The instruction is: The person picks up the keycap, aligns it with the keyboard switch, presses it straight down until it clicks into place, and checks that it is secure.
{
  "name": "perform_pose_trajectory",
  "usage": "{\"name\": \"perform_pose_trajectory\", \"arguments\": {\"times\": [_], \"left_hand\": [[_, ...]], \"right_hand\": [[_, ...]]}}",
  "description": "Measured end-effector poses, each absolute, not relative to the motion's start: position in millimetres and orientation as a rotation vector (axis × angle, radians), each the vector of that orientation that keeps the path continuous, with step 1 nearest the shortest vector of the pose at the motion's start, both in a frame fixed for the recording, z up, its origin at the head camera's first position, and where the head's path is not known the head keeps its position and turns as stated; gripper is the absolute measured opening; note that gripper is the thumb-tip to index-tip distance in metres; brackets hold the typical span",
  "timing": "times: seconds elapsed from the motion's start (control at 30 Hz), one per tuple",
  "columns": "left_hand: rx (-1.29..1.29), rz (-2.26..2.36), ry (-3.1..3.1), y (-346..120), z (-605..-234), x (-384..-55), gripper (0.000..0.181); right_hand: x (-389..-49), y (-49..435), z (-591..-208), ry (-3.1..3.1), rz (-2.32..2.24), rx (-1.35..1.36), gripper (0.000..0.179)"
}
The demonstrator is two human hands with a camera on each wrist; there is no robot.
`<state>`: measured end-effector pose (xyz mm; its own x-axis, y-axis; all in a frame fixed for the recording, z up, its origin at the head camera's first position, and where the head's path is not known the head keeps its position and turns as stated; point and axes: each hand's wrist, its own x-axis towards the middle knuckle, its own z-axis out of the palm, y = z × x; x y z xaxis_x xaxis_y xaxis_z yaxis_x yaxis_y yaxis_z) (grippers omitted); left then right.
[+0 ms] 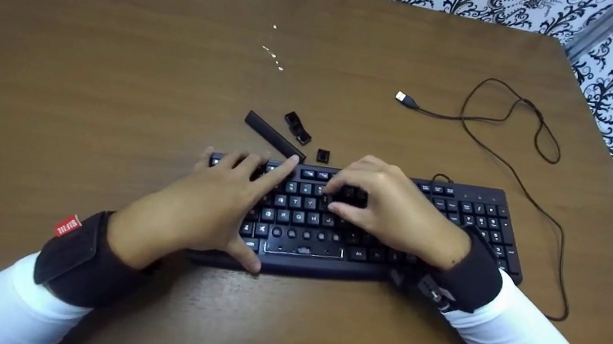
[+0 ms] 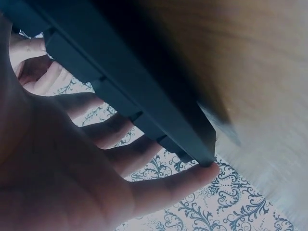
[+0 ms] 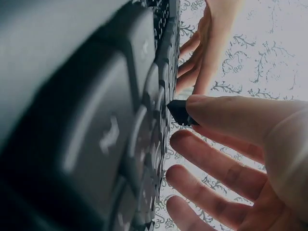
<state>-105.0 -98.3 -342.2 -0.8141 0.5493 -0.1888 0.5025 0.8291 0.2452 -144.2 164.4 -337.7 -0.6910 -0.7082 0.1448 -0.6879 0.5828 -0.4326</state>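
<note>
A black keyboard point(image 1: 364, 271) lies across the table; its space bar slot is bare, and round key stems show in the row above. My left hand point(image 1: 214, 201) spreads over its left end, thumb at the near edge and index fingertip at the far edge. In the left wrist view, straight fingers point(image 2: 168, 192) reach along the keyboard's side. My right hand point(image 1: 391, 207) pinches a black keycap point(image 3: 180, 112) between thumb and index finger, close over the keys. A loose long space bar key point(image 1: 273, 134) lies just beyond the far edge, its end near my left index finger.
Several loose keycaps point(image 1: 297, 127) lie behind the keyboard, with a single keycap point(image 1: 323, 156) nearer its edge. The USB cable point(image 1: 492, 152) loops over the right side of the table, its plug point(image 1: 406, 100) toward the middle. Small pale specks point(image 1: 272, 56) lie farther back.
</note>
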Motion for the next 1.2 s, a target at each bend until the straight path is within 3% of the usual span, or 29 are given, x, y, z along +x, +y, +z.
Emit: {"name": "perform_pose_trajectory", "arguments": {"times": [0.53,0.97,1.2], "left_hand": [[0.839,0.255,2.774,-101.3,-342.7,-104.6,0.143],[0.840,0.264,2.759,-98.1,-341.6,-106.5,0.143],[0.821,0.246,2.757,-99.3,-339.9,-106.3,0.143]], "right_hand": [[-144.0,168.3,-338.5,2.807,-0.549,-1.185,0.021],[-144.7,172.0,-339.3,2.701,-0.589,-1.536,0.037],[-145.6,169.7,-336.5,2.692,-0.548,-1.527,0.029]]}}
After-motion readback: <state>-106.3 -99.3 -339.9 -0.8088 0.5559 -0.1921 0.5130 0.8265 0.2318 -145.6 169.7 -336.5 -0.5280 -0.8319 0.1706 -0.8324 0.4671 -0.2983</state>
